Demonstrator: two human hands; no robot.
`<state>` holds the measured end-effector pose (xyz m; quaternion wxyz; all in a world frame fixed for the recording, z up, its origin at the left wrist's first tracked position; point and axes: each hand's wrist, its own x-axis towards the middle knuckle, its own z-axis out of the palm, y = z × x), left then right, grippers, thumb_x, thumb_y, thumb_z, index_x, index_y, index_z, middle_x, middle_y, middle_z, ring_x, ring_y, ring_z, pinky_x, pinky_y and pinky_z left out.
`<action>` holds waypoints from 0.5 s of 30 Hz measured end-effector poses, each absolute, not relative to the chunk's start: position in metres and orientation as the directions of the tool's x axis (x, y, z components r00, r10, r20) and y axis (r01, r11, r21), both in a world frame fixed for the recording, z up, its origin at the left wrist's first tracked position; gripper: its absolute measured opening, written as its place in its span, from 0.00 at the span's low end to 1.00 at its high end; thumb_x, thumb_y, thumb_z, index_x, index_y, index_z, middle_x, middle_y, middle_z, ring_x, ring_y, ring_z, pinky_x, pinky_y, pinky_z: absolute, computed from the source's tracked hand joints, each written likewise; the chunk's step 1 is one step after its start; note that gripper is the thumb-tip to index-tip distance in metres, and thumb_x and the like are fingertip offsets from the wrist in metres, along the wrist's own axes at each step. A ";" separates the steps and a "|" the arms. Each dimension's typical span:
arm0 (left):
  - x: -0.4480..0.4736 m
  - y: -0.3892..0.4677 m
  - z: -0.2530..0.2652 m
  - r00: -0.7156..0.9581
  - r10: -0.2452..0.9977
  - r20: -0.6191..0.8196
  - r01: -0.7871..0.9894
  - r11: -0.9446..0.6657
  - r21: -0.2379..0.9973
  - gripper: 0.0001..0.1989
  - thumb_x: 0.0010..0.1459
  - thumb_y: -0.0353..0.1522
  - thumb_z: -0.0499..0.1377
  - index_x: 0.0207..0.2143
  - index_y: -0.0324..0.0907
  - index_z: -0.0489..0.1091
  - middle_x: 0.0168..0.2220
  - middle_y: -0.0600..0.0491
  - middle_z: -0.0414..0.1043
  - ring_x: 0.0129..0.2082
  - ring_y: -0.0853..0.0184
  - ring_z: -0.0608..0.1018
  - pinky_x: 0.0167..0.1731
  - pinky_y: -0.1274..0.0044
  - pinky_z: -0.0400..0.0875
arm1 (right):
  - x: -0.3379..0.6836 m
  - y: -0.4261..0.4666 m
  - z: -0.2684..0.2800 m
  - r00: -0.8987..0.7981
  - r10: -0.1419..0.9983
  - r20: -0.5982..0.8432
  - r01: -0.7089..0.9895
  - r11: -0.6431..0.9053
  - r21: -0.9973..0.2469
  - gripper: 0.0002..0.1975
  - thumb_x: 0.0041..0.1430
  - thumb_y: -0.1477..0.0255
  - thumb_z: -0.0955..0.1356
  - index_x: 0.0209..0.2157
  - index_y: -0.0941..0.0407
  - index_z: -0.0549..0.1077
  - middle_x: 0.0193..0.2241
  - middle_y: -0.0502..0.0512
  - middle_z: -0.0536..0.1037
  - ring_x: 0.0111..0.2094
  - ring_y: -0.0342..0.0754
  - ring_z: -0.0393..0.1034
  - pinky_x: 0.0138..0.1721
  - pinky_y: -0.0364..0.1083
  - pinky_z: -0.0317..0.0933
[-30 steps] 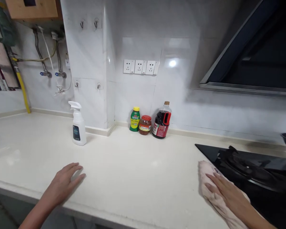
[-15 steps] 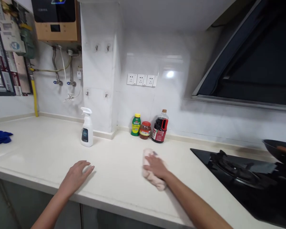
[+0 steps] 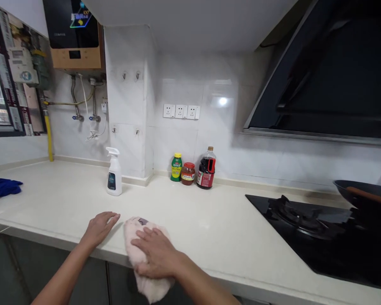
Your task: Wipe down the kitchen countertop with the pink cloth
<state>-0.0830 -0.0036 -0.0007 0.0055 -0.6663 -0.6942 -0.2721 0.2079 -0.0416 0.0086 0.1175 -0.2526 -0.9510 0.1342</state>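
Note:
My right hand [image 3: 160, 254] presses a pale pink cloth [image 3: 131, 237] down at the front edge of the white countertop [image 3: 222, 241], fingers spread across it and thumb by its near side. The cloth's lower part hangs over the edge. To its left, my left hand [image 3: 100, 228] is held low over the counter, fingers stretched out and holding nothing. A white spray bottle [image 3: 114, 176] stands upright behind my left hand.
Against the wall stand a green bottle [image 3: 176, 168], a red-lidded jar [image 3: 188, 174] and a dark sauce bottle [image 3: 206, 169]. A black gas stove [image 3: 305, 228] with a wok [image 3: 362, 192] is on the right, under a range hood [image 3: 330, 84]. A blue cloth [image 3: 3, 188] lies far left.
My right hand has moved the pink cloth left and toward me, from mid-counter to the front edge. My left hand stays nearly in place. The view has shifted slightly.

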 end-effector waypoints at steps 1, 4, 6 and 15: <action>-0.082 -0.004 0.000 -0.118 0.924 0.363 0.931 -0.024 0.364 0.30 0.62 0.50 0.45 0.47 0.44 0.79 0.55 0.47 0.77 0.58 0.55 0.74 0.59 0.66 0.66 | 0.227 -0.041 0.009 -0.817 0.561 0.134 0.496 0.802 -0.334 0.38 0.63 0.53 0.69 0.69 0.48 0.56 0.71 0.56 0.48 0.70 0.59 0.38 0.69 0.63 0.35; -0.081 -0.004 0.001 -0.125 0.925 0.360 0.936 -0.010 0.351 0.29 0.61 0.51 0.46 0.46 0.45 0.79 0.55 0.48 0.77 0.58 0.55 0.74 0.58 0.67 0.66 | 0.297 -0.040 0.005 -0.677 0.732 0.078 0.672 0.658 -0.341 0.34 0.68 0.50 0.63 0.69 0.49 0.57 0.71 0.56 0.46 0.71 0.58 0.37 0.69 0.62 0.34; -0.081 -0.004 0.001 -0.109 0.924 0.368 0.942 -0.022 0.334 0.29 0.60 0.51 0.46 0.44 0.46 0.79 0.54 0.48 0.78 0.58 0.55 0.74 0.59 0.67 0.66 | 0.353 -0.040 -0.003 -0.539 0.838 0.083 0.788 0.536 -0.302 0.31 0.71 0.51 0.58 0.69 0.51 0.58 0.71 0.55 0.47 0.71 0.56 0.37 0.69 0.61 0.35; -0.091 0.007 -0.018 -0.030 0.921 0.388 0.969 -0.069 0.239 0.29 0.58 0.53 0.50 0.48 0.44 0.77 0.56 0.44 0.75 0.60 0.50 0.72 0.58 0.63 0.66 | 0.624 -0.113 -0.100 -0.124 0.895 0.429 0.973 0.195 -0.125 0.32 0.70 0.54 0.53 0.62 0.57 0.69 0.64 0.59 0.64 0.67 0.58 0.51 0.66 0.64 0.51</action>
